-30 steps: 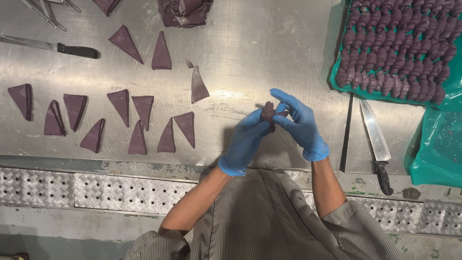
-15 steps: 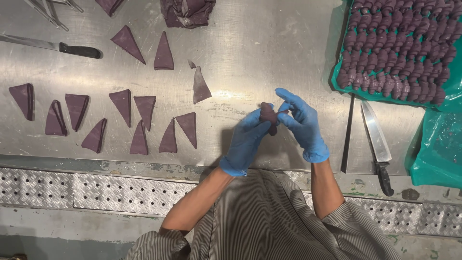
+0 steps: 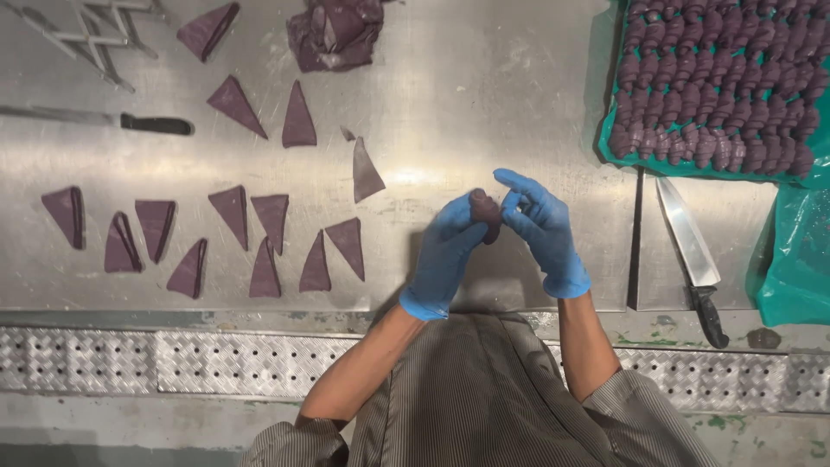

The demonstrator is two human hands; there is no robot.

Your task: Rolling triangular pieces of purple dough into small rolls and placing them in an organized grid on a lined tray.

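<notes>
Both hands wear blue gloves and meet above the steel table (image 3: pixel 484 104). My left hand (image 3: pixel 445 255) and my right hand (image 3: pixel 545 233) together pinch a small rolled piece of purple dough (image 3: pixel 486 210) between their fingertips. To the left, several flat purple dough triangles (image 3: pixel 268 233) lie in a row on the table. A lump of purple dough scraps (image 3: pixel 335 33) sits at the top centre. A green-lined tray (image 3: pixel 800 173) at the upper right holds several rows of rolled purple dough pieces (image 3: pixel 713 78).
A large knife (image 3: pixel 692 255) lies on the table right of my hands, below the tray. Another black-handled knife (image 3: pixel 147 124) rests at the far left, with a metal cutter tool (image 3: pixel 82 30) above it. A perforated metal ledge (image 3: pixel 173 359) runs along the table's front.
The rolled dough has turned slightly between my fingers and both hands have shifted a little; the rest of the table is unchanged.
</notes>
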